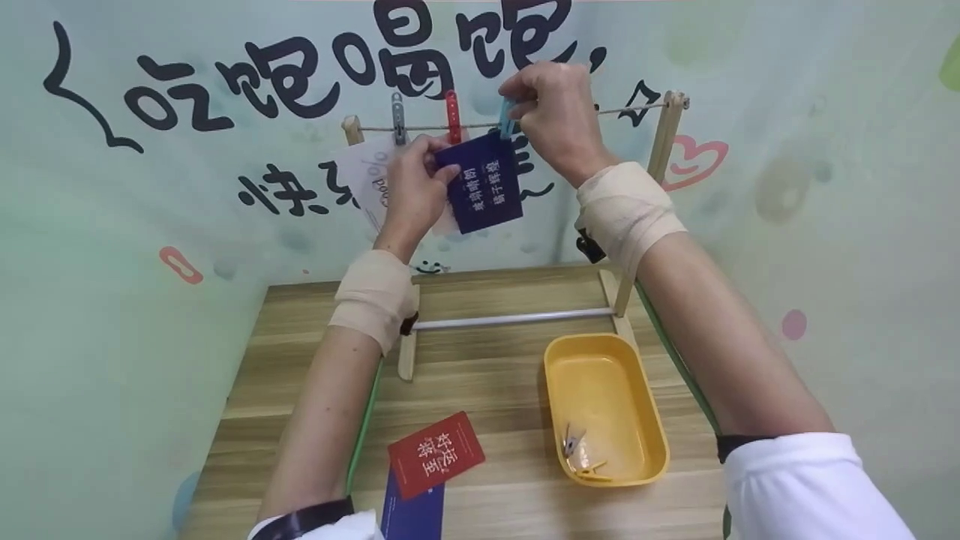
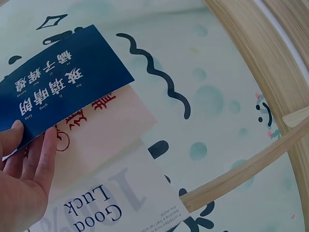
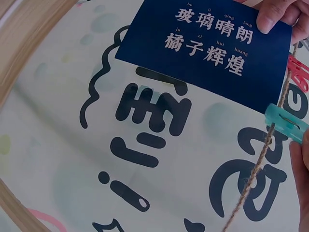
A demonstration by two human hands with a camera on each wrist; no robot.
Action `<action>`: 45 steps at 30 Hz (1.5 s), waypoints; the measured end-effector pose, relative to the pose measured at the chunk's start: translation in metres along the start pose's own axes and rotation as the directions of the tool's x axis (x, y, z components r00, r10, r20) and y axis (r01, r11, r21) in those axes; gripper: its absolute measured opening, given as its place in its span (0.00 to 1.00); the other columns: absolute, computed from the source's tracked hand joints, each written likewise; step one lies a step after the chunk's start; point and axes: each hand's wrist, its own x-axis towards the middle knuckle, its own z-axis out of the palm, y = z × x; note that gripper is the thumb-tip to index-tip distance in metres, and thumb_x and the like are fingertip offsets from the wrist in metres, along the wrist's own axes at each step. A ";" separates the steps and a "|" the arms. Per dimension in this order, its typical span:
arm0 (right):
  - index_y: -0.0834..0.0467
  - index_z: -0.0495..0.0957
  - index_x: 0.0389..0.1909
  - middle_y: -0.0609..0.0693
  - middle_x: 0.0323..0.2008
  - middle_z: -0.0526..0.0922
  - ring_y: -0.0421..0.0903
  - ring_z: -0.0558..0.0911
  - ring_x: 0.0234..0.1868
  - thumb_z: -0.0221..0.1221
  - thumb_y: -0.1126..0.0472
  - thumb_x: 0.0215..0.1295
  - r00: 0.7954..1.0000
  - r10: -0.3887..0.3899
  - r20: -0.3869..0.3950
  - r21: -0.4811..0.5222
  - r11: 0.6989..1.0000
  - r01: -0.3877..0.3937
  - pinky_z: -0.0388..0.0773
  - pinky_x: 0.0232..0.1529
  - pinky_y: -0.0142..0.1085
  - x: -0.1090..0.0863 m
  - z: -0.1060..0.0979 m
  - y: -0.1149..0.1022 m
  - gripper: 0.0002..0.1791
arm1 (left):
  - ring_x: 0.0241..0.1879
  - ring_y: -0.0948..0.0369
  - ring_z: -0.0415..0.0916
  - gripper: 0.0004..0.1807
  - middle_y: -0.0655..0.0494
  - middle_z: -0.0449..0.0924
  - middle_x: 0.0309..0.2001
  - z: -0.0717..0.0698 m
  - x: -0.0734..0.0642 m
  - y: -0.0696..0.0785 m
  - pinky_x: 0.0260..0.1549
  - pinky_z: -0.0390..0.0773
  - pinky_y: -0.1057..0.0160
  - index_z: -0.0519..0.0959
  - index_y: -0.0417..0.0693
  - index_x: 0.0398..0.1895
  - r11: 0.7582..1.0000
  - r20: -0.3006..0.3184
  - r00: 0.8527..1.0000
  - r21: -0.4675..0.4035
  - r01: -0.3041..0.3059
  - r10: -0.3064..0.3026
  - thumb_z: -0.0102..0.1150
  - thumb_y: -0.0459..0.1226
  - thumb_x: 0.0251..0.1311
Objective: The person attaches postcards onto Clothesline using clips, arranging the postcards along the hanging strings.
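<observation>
1. I saw the left hand (image 1: 416, 184) pinch a navy card (image 1: 484, 199) by one edge, thumb in front, the card raised just below the rope (image 1: 634, 109).
2. The right hand's (image 1: 559, 109) fingers were narrowed on a light-blue clip (image 1: 507, 118), which met the card's upper corner at the rope.
3. Beside them, a red clip (image 1: 453, 116) and a grey clip (image 1: 398, 120) stood on the rope. The navy card partly covered a pink card (image 2: 106, 130); the left hand blocked some of a white card (image 1: 364, 172).
4. Below, on the desk (image 1: 510, 390), a yellow tray (image 1: 600, 390) held a greyish clip (image 1: 573, 441) and a yellow clip (image 1: 592, 474) near one end.
5. Left of the tray, a red card (image 1: 439, 454) overlapped a blue card (image 1: 414, 514).
6. The right wrist hid part of a wooden post (image 1: 664, 142).
</observation>
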 end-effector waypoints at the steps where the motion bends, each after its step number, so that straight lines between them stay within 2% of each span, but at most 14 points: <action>1: 0.60 0.86 0.48 0.54 0.47 0.89 0.42 0.87 0.47 0.59 0.74 0.65 1.000 0.019 0.020 0.006 1.000 -0.019 0.81 0.49 0.23 0.000 0.000 0.000 0.14 | 0.46 0.60 0.77 0.12 0.47 0.82 0.51 0.000 0.000 0.000 0.49 0.76 0.65 0.77 0.40 0.52 1.000 0.003 1.000 -0.001 0.000 0.000 0.59 0.30 0.67; 5: 0.59 0.84 0.52 0.53 0.50 0.88 0.41 0.87 0.48 0.58 0.73 0.67 0.990 0.087 0.107 0.007 0.996 -0.088 0.80 0.51 0.24 0.001 -0.001 0.000 0.16 | 0.49 0.59 0.79 0.12 0.48 0.82 0.54 0.000 0.000 -0.002 0.51 0.77 0.64 0.77 0.40 0.52 1.000 0.019 1.000 -0.012 0.017 -0.017 0.60 0.31 0.66; 12: 0.58 0.79 0.61 0.53 0.58 0.84 0.42 0.86 0.55 0.56 0.73 0.68 0.969 0.117 0.216 0.012 0.992 -0.123 0.80 0.55 0.26 0.002 0.000 0.004 0.21 | 0.50 0.57 0.80 0.12 0.47 0.81 0.57 0.001 0.000 -0.005 0.51 0.79 0.64 0.77 0.37 0.50 0.998 0.034 0.999 -0.057 0.038 -0.036 0.61 0.29 0.65; 18: 0.57 0.77 0.63 0.52 0.62 0.81 0.42 0.85 0.56 0.54 0.74 0.68 0.965 0.116 0.235 0.005 0.993 -0.120 0.80 0.55 0.27 0.002 0.002 0.007 0.24 | 0.47 0.57 0.80 0.12 0.44 0.81 0.54 0.004 -0.001 -0.007 0.48 0.80 0.65 0.78 0.37 0.50 0.998 0.034 0.998 -0.041 0.047 -0.046 0.62 0.29 0.64; 23: 0.54 0.74 0.67 0.49 0.66 0.77 0.40 0.83 0.58 0.52 0.72 0.71 0.965 0.115 0.236 -0.016 0.993 -0.115 0.80 0.57 0.28 -0.001 0.005 0.009 0.26 | 0.45 0.59 0.78 0.13 0.45 0.81 0.52 0.004 -0.003 -0.009 0.46 0.79 0.66 0.77 0.38 0.52 0.997 0.026 0.998 -0.062 0.050 -0.049 0.62 0.30 0.64; 29: 0.54 0.68 0.71 0.49 0.69 0.74 0.43 0.81 0.62 0.53 0.72 0.71 0.978 0.105 0.183 0.031 0.993 -0.113 0.78 0.60 0.30 -0.007 0.007 0.016 0.29 | 0.48 0.59 0.78 0.18 0.45 0.79 0.53 0.004 -0.006 -0.011 0.48 0.80 0.65 0.73 0.41 0.57 0.988 0.053 0.994 -0.116 0.099 -0.093 0.62 0.31 0.65; 34: 0.56 0.68 0.71 0.52 0.68 0.74 0.45 0.77 0.66 0.53 0.71 0.70 0.992 0.055 0.115 -0.013 0.998 -0.054 0.74 0.65 0.32 -0.014 0.006 0.022 0.29 | 0.51 0.57 0.80 0.21 0.44 0.80 0.55 0.003 -0.012 -0.016 0.48 0.82 0.63 0.71 0.42 0.61 0.984 0.074 0.990 -0.128 0.125 -0.117 0.61 0.32 0.67; 41: 0.60 0.74 0.65 0.56 0.62 0.73 0.49 0.76 0.59 0.54 0.72 0.68 0.998 -0.066 -0.017 -0.057 0.996 0.065 0.77 0.57 0.38 -0.029 0.008 0.035 0.24 | 0.52 0.57 0.80 0.19 0.46 0.80 0.55 -0.001 -0.022 -0.025 0.46 0.82 0.65 0.73 0.42 0.59 0.990 0.056 0.994 -0.106 0.097 -0.091 0.61 0.34 0.67; 45: 0.61 0.76 0.63 0.57 0.60 0.73 0.49 0.77 0.57 0.52 0.75 0.65 0.995 -0.085 -0.057 -0.031 0.996 0.083 0.77 0.56 0.39 -0.041 0.011 0.039 0.25 | 0.49 0.56 0.79 0.17 0.44 0.80 0.52 -0.005 -0.028 -0.030 0.44 0.83 0.65 0.74 0.40 0.57 0.994 0.063 0.995 -0.081 0.078 -0.073 0.61 0.34 0.67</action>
